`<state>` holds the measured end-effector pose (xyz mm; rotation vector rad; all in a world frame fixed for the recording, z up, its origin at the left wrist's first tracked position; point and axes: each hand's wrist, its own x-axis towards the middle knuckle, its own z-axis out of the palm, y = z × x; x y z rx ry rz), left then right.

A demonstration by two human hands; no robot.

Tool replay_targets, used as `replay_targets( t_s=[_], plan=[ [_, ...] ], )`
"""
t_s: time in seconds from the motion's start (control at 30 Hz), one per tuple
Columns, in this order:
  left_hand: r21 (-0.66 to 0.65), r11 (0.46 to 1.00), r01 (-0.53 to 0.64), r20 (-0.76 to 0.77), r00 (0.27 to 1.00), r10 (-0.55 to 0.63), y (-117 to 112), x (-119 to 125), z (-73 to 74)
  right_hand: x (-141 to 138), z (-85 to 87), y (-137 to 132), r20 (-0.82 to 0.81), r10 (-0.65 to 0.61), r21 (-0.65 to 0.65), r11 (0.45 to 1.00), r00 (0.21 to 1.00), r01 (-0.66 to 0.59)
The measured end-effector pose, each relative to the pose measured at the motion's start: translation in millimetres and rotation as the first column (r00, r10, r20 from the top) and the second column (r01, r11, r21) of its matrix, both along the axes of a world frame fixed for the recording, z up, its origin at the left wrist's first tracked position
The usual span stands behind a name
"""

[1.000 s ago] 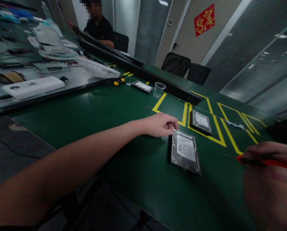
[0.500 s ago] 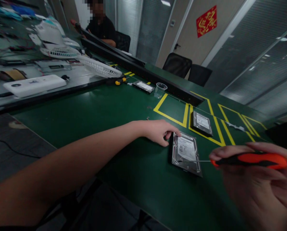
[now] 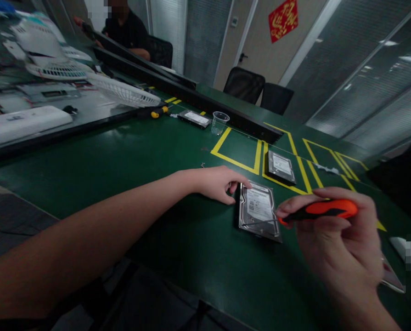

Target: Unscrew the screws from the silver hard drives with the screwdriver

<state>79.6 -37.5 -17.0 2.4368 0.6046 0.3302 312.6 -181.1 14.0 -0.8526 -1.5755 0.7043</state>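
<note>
A silver hard drive (image 3: 258,204) with a white label lies flat on the green table before me. My left hand (image 3: 222,184) is at its upper left edge, curled, with the index finger on the top corner and the thumb by the side, steadying it. In my right hand (image 3: 336,239) is a screwdriver (image 3: 320,212) with an orange and black handle. Its thin shaft reaches left across the lower part of the drive, the tip near the lower left corner. Whether the tip sits in a screw is too small to tell.
A second hard drive (image 3: 281,166) lies within yellow tape, and a third (image 3: 194,118) is beside a clear plastic cup (image 3: 220,123). Small screws (image 3: 202,164) lie behind my left wrist. Yellow-handled tool (image 3: 160,112), white fan parts (image 3: 122,89) and a seated person (image 3: 127,32) are farther back.
The view has shifted a little, so most things sit further left. My right hand has moved left with the screwdriver, its tip now closer to the drive's lower left corner. My left hand stays put.
</note>
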Motion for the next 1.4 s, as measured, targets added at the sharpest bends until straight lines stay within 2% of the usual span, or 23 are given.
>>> replay_targets(
  t_s=[0.17, 0.8, 0.97, 1.2, 1.4],
  plan=[
    [0.011, 1.0, -0.003, 0.001, 1.0, 0.003, 0, 1, -1.3, -1, 0.1, 2, -0.006, 0.036, 0.003, 0.999, 0.999, -0.036],
    [-0.003, 1.0, 0.0, -0.001, 1.0, 0.0, 0, 1, 0.5, 1, -3.0, 4, 0.015, 0.036, -0.014, 0.999, 0.999, -0.036],
    [-0.006, 1.0, 0.0, 0.0, 1.0, 0.0, 0, 1, -0.2, -2, 1.7, 7, 0.038, 0.074, -0.037, 0.997, 0.997, -0.073],
    [0.001, 1.0, 0.003, 0.013, 1.0, -0.003, 0, 1, -1.8, -21, 12.9, 11, 0.033, 0.117, -0.082, 0.99, 0.993, -0.114],
    [0.007, 1.0, 0.002, -0.017, 1.0, -0.002, -3, 2, 2.9, -46, 20.2, 20, 0.0, 0.153, -0.117, 0.981, 0.988, -0.152]
  ],
)
